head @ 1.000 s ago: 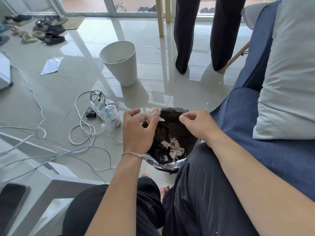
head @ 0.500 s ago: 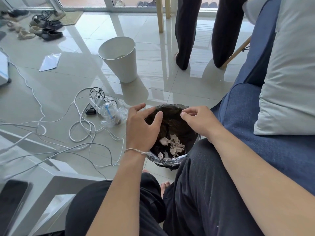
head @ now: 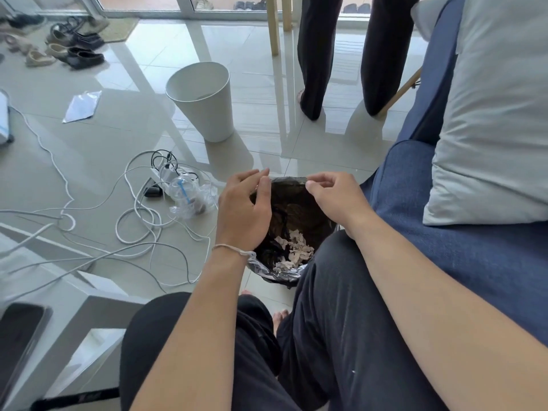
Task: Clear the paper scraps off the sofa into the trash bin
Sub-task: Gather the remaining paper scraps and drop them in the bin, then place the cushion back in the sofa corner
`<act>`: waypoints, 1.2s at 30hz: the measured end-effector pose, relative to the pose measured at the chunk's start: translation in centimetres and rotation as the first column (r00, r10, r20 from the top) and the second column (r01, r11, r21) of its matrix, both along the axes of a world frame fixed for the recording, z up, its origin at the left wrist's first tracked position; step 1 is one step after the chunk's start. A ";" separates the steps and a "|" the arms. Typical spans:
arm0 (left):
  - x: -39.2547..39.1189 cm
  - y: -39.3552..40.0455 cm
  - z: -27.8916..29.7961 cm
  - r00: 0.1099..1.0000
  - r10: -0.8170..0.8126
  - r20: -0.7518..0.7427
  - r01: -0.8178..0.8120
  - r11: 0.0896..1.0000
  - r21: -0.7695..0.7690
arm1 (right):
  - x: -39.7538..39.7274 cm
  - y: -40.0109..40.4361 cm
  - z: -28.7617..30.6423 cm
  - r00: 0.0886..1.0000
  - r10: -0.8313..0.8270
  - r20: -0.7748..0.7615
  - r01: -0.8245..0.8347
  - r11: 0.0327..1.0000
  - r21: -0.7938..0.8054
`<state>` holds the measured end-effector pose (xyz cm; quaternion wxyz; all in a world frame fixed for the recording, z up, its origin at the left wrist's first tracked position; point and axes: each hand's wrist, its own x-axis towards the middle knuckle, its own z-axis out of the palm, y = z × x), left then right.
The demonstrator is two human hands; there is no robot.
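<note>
The trash bin (head: 275, 272), lined with a black bag, stands on the floor between my knees and the blue sofa (head: 444, 250). Torn white paper scraps (head: 293, 250) lie inside it. My left hand (head: 243, 212) hovers over the bin's left side with loosely curled fingers and nothing in it. My right hand (head: 335, 200) is over the bin's right side, its thumb and forefinger pinched at the bag's far rim. No scraps show on the visible part of the sofa seat.
A grey pillow (head: 489, 114) leans on the sofa back. On the floor are a white bin (head: 204, 96), tangled white cables (head: 139, 221) and a plastic cup (head: 185, 194). A person's legs (head: 314, 54) stand beyond. A phone (head: 14, 339) lies on a white table at lower left.
My left hand held a crumpled paper scrap over the bin a second ago; the scrap is gone from it and more paper lies in the bag. Both hands stay above the bin.
</note>
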<state>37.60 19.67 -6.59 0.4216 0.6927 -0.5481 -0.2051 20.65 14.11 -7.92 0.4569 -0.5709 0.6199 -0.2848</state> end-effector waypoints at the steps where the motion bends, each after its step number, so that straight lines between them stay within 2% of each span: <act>1: -0.6 0.2 0.3 1.000 -0.008 0.004 0.008 1.000 -0.009 | -0.2 0.3 0.3 0.999 -0.021 0.033 0.022 0.999 -0.027; 4: -2.7 0.9 1.3 0.999 -0.026 -0.036 0.025 0.999 -0.024 | -2.3 1.7 2.1 0.992 -0.074 0.104 0.085 0.991 -0.105; 8: -7.3 1.1 3.6 0.983 -0.076 -0.165 0.068 0.996 -0.056 | -9.7 2.9 4.8 0.967 -0.158 0.201 0.197 0.961 -0.195; 13: -15.9 -0.6 6.1 0.951 -0.230 -0.204 0.213 0.972 -0.103 | -21.6 2.3 8.4 0.869 -0.365 0.333 0.446 0.870 -0.211; 18: -24.9 -3.9 7.5 0.910 -0.381 -0.164 0.381 0.924 -0.029 | -30.7 2.0 10.4 0.835 -0.490 0.252 0.549 0.774 -0.314; 20: -27.8 -5.7 8.0 0.922 -0.369 -0.119 0.375 0.926 0.034 | -33.7 1.7 11.0 0.791 -0.598 0.132 0.597 0.704 -0.385; 22: -29.9 -7.7 8.6 0.954 -0.276 -0.114 0.289 0.949 0.122 | -36.5 1.1 11.2 0.719 -0.695 -0.005 0.634 0.659 -0.404; 24: -31.2 -9.1 9.2 0.971 -0.166 -0.170 0.203 0.951 0.234 | -38.6 0.6 11.0 0.736 -0.674 -0.058 0.633 0.716 -0.293; 26: -31.8 -10.0 9.2 0.955 -0.095 -0.281 0.174 0.947 0.271 | -40.0 0.2 10.5 0.811 -0.583 0.048 0.583 0.799 -0.149; 28: -32.7 -10.0 8.9 0.920 -0.080 -0.383 0.177 0.958 0.224 | -40.9 0.2 10.0 0.847 -0.512 0.140 0.529 0.838 -0.133; 32: -35.4 -8.5 9.5 0.920 -0.141 -0.367 0.168 0.985 0.045 | -42.3 2.0 10.7 0.839 -0.508 0.195 0.541 0.818 -0.198; 34: -37.0 -7.9 10.7 0.929 -0.181 -0.322 0.167 0.983 -0.071 | -43.1 3.9 11.2 0.818 -0.528 0.227 0.573 0.776 -0.262; 36: -38.8 -7.3 11.8 0.938 -0.239 -0.250 0.200 0.964 -0.173 | -44.0 6.5 11.6 0.755 -0.590 0.284 0.655 0.680 -0.329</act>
